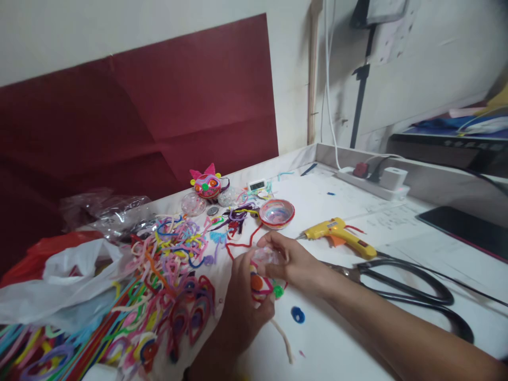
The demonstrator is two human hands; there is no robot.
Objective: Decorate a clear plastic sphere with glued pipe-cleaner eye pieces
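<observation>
Between both hands is a small clear plastic shell decorated with colourful pipe cleaners, with an orange eye-like disc and a green spot at its edge. My left hand is closed round its left side. The fingers of my right hand pinch its clear upper part; they hide some of it. A red pipe cleaner trails just beyond the fingers. Below the hands lie a cream pipe cleaner and a blue coil. Behind them sits a bowl with a red rim.
Piled pipe cleaners and a white plastic bag cover the left. A yellow glue gun and black-handled scissors lie to the right, near a phone. A cat-like decorated ball and a small digital clock stand behind.
</observation>
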